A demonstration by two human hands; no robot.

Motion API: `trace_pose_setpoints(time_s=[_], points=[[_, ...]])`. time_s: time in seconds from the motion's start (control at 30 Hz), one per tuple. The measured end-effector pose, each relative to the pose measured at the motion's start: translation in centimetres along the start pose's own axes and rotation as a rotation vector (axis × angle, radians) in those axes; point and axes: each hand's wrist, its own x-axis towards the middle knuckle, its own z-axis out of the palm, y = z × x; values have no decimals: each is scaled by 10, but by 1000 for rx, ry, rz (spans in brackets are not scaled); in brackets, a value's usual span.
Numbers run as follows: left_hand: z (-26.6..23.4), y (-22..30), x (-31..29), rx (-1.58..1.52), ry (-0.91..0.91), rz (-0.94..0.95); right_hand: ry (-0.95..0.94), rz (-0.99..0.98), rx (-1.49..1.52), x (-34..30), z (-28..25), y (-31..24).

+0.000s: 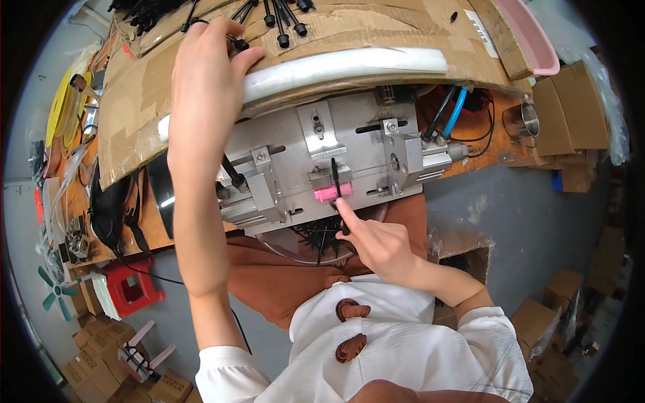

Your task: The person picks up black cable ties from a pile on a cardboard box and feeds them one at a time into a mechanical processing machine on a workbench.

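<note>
My left hand [209, 84] reaches over a cardboard sheet at the far left, its thumb and fingers apart around black rods with thick capped ends [238, 43]. Whether the fingertips touch one is hard to see. Low in front of the metal fixture [302, 144], my right hand [383, 250] is closed on a thin black rod [335, 176]. This rod stands across a pink cylindrical piece [334, 192] at the fixture's near middle. Part of the rod is hidden behind my fingers.
A white foam strip [342, 69] edges the cardboard [403, 30]. Metal clamp blocks [403, 158] flank the fixture. More black rods [322, 238] lie in a clear tray over my lap. A metal cup [521, 121] and a pink bin [531, 33] are at right, a red stool [131, 285] at left.
</note>
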Motion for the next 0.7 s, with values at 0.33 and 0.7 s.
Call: trace_pose_setpoints(time_s=[0.33, 0.7], points=[[-28, 44, -62, -225, 19, -43, -84, -75, -144, 41, -47, 5], [8, 100, -195, -38, -398, -3, -225, -32, -63, 251, -80, 63]])
